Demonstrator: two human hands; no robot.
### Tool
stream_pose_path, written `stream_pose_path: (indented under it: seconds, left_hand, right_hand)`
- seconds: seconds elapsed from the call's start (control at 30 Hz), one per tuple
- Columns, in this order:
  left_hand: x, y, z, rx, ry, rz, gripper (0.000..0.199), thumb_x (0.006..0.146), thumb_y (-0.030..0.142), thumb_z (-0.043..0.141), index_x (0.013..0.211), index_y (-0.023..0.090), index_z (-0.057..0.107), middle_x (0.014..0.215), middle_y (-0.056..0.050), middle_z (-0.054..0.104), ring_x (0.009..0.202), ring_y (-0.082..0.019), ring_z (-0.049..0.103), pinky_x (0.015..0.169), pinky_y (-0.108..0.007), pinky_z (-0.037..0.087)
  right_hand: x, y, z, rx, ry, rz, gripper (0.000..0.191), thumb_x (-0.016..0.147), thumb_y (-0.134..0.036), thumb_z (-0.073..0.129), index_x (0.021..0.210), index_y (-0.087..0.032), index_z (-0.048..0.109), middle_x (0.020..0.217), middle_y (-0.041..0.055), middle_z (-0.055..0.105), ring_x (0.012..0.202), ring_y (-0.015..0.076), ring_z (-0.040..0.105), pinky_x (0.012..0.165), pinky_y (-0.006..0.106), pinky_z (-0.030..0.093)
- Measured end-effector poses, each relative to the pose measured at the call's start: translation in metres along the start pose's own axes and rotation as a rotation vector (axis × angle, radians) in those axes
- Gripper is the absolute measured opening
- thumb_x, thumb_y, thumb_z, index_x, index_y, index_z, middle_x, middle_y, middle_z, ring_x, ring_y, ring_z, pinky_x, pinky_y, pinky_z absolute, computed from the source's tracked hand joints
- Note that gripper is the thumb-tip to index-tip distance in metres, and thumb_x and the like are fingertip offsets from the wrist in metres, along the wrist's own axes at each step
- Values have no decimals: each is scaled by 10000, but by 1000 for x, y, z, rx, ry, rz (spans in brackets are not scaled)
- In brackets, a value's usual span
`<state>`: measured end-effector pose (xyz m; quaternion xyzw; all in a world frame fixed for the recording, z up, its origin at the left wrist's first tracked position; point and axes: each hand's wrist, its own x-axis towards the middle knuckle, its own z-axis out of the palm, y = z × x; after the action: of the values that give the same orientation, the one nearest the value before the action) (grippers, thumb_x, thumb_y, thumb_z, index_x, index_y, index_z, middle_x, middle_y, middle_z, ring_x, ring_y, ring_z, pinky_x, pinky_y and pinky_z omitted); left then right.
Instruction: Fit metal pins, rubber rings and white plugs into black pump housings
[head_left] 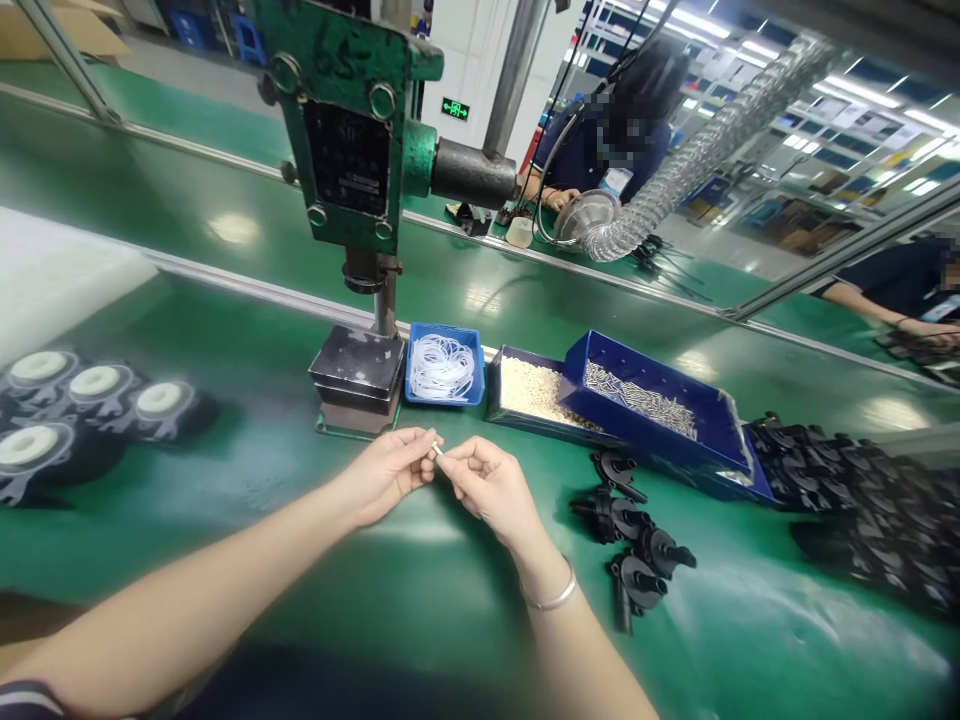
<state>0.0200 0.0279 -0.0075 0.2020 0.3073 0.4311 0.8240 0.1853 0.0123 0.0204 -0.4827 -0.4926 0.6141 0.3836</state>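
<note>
My left hand (396,472) and my right hand (484,485) meet over the green table, in front of the press base. Between thumb and finger, my left hand pinches a small pale piece (433,446). My right hand grips a short metal pin (439,453) that meets this piece end to end. Behind the hands are a blue tray (444,402) of clear rings, a bin (551,428) of small cream pieces and a blue bin (660,440) of metal pins resting partly on it.
A green press (345,130) stands above a black block (358,362). Black plastic housings (637,580) lie at right, with a larger pile (862,500) beyond. Housings with white rings (97,383) sit at left. Two people work across the bench, near a clear duct (705,140).
</note>
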Motion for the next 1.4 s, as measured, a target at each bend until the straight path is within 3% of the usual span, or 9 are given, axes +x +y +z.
stream_pose_path:
  seconds: [0.23, 0.4, 0.63, 0.87, 1.1, 1.23, 1.4]
  left_hand:
    - [0, 2, 0, 6, -18, 17, 301, 706, 313, 875, 821, 86, 714, 634, 17, 580, 589, -43, 527, 629, -150, 487]
    - [0, 2, 1, 17, -34, 47, 313, 695, 337, 879, 804, 95, 714, 620, 12, 580, 594, -56, 525, 638, -164, 496]
    - [-1, 2, 3, 53, -46, 67, 303, 717, 361, 862, 771, 102, 713, 596, 15, 559, 585, -58, 506, 636, -169, 480]
    - [-3, 5, 1, 289, -33, 249, 209, 781, 344, 809, 809, 141, 763, 699, -13, 616, 664, -87, 536, 685, -199, 459]
    - [-2, 8, -2, 482, -63, 336, 178, 841, 354, 744, 847, 179, 777, 788, -23, 629, 690, -108, 555, 697, -236, 445]
    - [-4, 12, -2, 672, -68, 426, 191, 881, 352, 696, 867, 184, 784, 805, -36, 636, 719, -132, 577, 726, -258, 452]
    - [-6, 14, 2, 754, -43, 457, 256, 883, 407, 678, 890, 179, 795, 815, -57, 649, 716, -156, 581, 718, -271, 456]
  right_hand:
    - [-1, 2, -2, 153, -135, 20, 338, 862, -470, 699, 783, -160, 590, 427, -64, 549, 262, 37, 342, 297, 151, 191]
    - [0, 5, 2, 319, -193, 47, 307, 883, -443, 682, 796, -167, 580, 459, -51, 583, 254, 59, 384, 271, 155, 268]
    - [0, 5, 3, 322, -225, -19, 260, 894, -385, 691, 818, -154, 600, 438, -58, 570, 270, 41, 383, 306, 135, 270]
    - [1, 5, 2, 355, -187, 15, 256, 852, -370, 739, 785, -162, 606, 405, -78, 527, 260, 43, 331, 286, 149, 322]
    - [-1, 3, 0, 400, -224, 56, 284, 838, -398, 743, 762, -162, 604, 384, -83, 513, 237, 41, 292, 254, 153, 304]
    - [-2, 0, 0, 361, -205, 68, 314, 812, -431, 758, 771, -152, 620, 369, -91, 498, 236, 41, 289, 263, 159, 323]
    - [-1, 2, 0, 365, -189, 20, 327, 789, -433, 781, 757, -170, 590, 383, -97, 506, 253, 43, 306, 286, 159, 327]
